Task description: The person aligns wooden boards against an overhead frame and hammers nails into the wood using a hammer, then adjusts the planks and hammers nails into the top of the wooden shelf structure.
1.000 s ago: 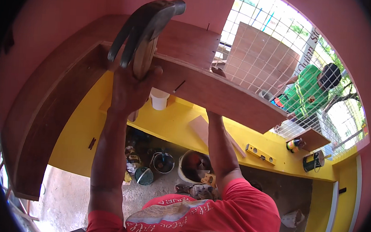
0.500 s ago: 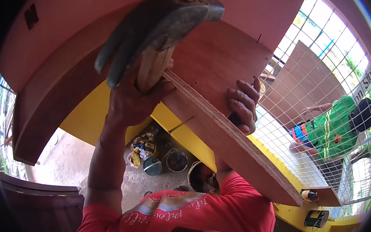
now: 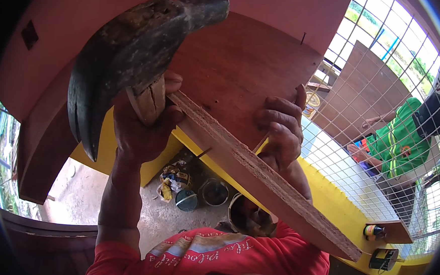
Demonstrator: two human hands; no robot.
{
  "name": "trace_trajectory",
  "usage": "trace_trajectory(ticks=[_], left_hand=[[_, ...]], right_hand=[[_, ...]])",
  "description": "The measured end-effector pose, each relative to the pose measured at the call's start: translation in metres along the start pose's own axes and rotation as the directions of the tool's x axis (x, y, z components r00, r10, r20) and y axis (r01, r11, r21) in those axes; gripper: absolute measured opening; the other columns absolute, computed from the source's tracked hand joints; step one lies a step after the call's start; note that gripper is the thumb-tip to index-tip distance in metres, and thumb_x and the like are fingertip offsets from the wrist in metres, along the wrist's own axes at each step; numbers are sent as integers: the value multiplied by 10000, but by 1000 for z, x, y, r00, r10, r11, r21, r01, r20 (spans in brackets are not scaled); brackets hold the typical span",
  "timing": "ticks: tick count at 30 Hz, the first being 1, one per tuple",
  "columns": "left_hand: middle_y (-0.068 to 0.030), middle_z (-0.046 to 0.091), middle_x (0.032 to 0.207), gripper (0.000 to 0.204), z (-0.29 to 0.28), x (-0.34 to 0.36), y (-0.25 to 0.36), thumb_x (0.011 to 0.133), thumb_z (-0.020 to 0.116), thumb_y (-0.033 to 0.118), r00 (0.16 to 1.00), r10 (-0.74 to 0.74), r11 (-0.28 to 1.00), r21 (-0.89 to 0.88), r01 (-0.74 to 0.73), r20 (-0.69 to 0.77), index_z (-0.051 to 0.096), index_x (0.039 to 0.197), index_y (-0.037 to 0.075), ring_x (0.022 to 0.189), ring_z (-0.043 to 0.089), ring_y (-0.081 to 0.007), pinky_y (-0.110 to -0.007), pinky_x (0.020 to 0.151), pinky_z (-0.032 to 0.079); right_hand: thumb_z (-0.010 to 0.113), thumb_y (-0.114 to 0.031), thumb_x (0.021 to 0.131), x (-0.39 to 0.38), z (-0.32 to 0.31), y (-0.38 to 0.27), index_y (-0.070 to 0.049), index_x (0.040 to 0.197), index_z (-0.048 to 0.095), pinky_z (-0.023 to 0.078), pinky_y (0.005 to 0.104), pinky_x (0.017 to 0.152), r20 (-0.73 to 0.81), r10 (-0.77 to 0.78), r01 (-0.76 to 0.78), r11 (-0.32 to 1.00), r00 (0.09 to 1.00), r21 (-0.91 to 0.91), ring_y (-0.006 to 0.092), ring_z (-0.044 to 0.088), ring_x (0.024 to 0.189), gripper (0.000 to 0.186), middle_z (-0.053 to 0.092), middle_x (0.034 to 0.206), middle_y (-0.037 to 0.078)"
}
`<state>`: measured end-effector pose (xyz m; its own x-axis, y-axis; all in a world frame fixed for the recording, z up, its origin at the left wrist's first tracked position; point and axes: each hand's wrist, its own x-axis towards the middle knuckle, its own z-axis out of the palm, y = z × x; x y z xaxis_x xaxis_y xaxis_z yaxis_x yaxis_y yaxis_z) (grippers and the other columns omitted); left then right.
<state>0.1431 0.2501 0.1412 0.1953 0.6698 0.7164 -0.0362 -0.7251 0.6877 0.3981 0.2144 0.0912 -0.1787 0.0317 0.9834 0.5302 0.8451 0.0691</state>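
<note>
My left hand point(image 3: 142, 127) is wrapped round the wooden handle of a claw hammer point(image 3: 130, 41), whose dark head looms large at upper left. Its thumb and fingertips also touch the upper end of a long plywood strip point(image 3: 258, 172), which slants down to the right with its rough edge showing. A nail point(image 3: 205, 152) sticks out of the strip's face. Beyond the strip, my right hand point(image 3: 283, 129) is raised with curled fingers against a reddish-brown panel point(image 3: 234, 63). Whatever it pinches is too small to make out. Another nail point(image 3: 303, 38) protrudes from the panel's upper right.
A wire mesh point(image 3: 352, 120) closes the right side; behind it a person in a green shirt point(image 3: 398, 141) bends beside a plywood sheet point(image 3: 361, 90). Several buckets point(image 3: 213, 192) stand on the floor below. A small bottle point(image 3: 373, 231) and a can point(image 3: 383, 259) are at lower right.
The hammer and my left hand have shifted left and lower, the head appearing larger. The strip's upper end has moved left in view. My right hand's fingers have curled differently, further from the strip's edge.
</note>
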Motion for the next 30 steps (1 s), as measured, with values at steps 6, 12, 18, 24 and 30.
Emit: trace_trajectory(ticks=[6, 12, 18, 24, 30], left_hand=[[-107, 656, 1113, 346, -5, 2, 7, 766, 798, 79, 999, -28, 999, 23, 27, 23, 662, 1070, -14, 1030, 635, -189, -315, 888, 517], [-99, 657, 1138, 444, -3, 2, 6, 785, 802, 121, 998, -46, 999, 20, 45, 35, 622, 1175, 7, 1059, 634, -192, -330, 899, 524], [-127, 638, 1159, 327, -1, -5, 2, 800, 658, 30, 999, -40, 993, 110, 42, -23, 626, 1121, -22, 820, 653, -131, -257, 634, 545], [-119, 637, 1158, 365, -4, -8, -10, 785, 635, -18, 996, 76, 963, 260, -64, -37, 614, 1150, -16, 825, 649, -130, -271, 674, 543], [-51, 640, 975, 332, -18, -100, 6, 765, 634, -39, 956, -192, 971, 98, 218, -224, 596, 1092, 5, 748, 624, -114, -254, 642, 514]], right_hand=[[809, -315, 723, 39, -20, -14, -286, 1248, 459, 242, 611, 1107, 313, -124, 85, 987, 942, 135, 359, 499, 1300, 632, 489, 1458, -34], [710, -186, 779, 53, -21, -10, -200, 1151, 440, 252, 578, 1123, 434, -246, 118, 946, 866, 301, 334, 518, 1287, 460, 590, 1355, 36], [667, -208, 825, 59, -5, -10, -163, 1102, 441, 505, 503, 932, 312, -308, 174, 903, 899, 392, 353, 640, 1086, 361, 637, 1239, 106], [687, -178, 808, 68, -6, -10, -137, 1032, 473, 586, 458, 802, 355, -345, 236, 919, 869, 315, 331, 686, 958, 312, 661, 1143, 133], [703, -149, 784, 72, -5, -13, -110, 1016, 487, 612, 432, 752, 286, -354, 269, 916, 890, 298, 334, 698, 901, 319, 666, 1091, 156]])
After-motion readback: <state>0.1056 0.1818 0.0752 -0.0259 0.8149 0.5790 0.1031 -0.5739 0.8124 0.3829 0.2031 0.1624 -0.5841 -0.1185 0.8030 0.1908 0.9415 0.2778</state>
